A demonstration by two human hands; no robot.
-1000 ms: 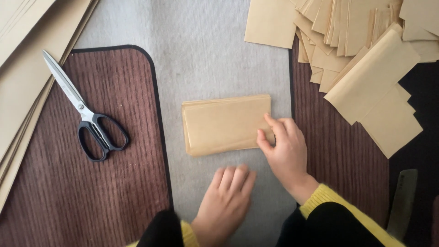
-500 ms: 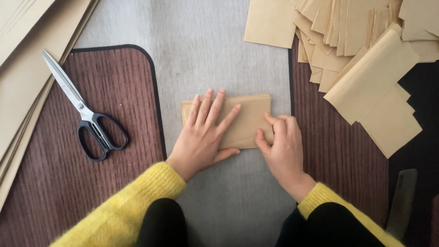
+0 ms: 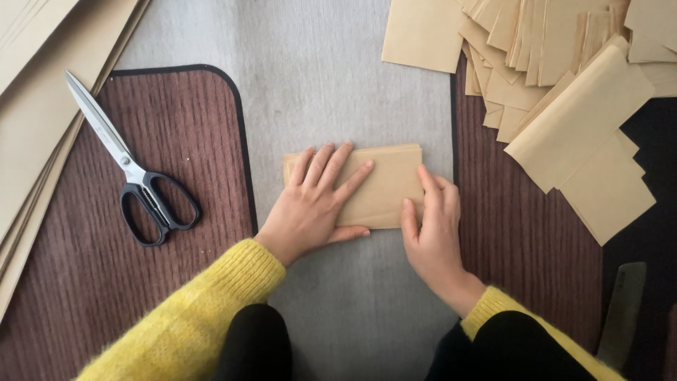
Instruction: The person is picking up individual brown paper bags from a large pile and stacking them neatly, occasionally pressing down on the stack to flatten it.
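Note:
A folded stack of tan paper point(image 3: 386, 185) lies flat on the grey cloth point(image 3: 331, 85) in the middle. My left hand point(image 3: 314, 201) rests palm down on the stack's left half, fingers spread and pointing up and right. My right hand point(image 3: 431, 226) holds the stack's right edge, thumb on the lower right part and fingers along the right end. Both arms wear yellow sleeves.
Black-handled scissors point(image 3: 130, 169) lie on the brown ribbed mat point(image 3: 84, 282) at left. A heap of several cut tan paper pieces point(image 3: 564, 92) fills the top right. Large tan sheets point(image 3: 35, 127) overlap the top left corner. A grey-green flat object point(image 3: 620, 310) lies at lower right.
My left hand has moved up from below the stack and now lies flat on its left half. My right hand stays at the right edge.

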